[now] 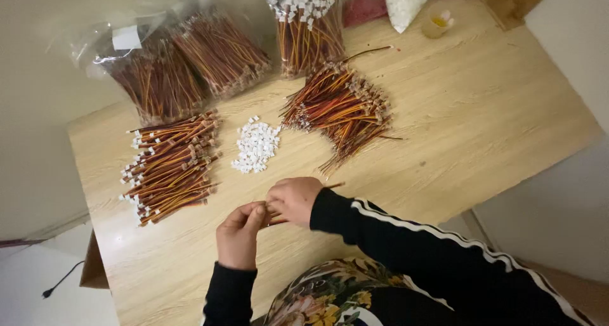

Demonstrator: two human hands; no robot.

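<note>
My left hand (240, 234) and my right hand (294, 200) meet above the near part of the wooden table (482, 110). Together they pinch a short red-and-yellow wire lead (331, 186), whose end sticks out to the right of my right hand. Whether a small white connector is between the fingertips is hidden. Just beyond the hands lies a small heap of white plastic connectors (255, 147). A pile of wire leads with white ends (170, 166) lies to the left. Another pile of leads (339, 108) lies to the right.
Clear plastic bags of bundled wire leads (190, 66) sit at the table's far left, and an upright bundle (309, 28) stands at the far middle. A white bag (406, 2) and a small cup (438, 23) are at the far edge. A cable lies on the floor (60, 281).
</note>
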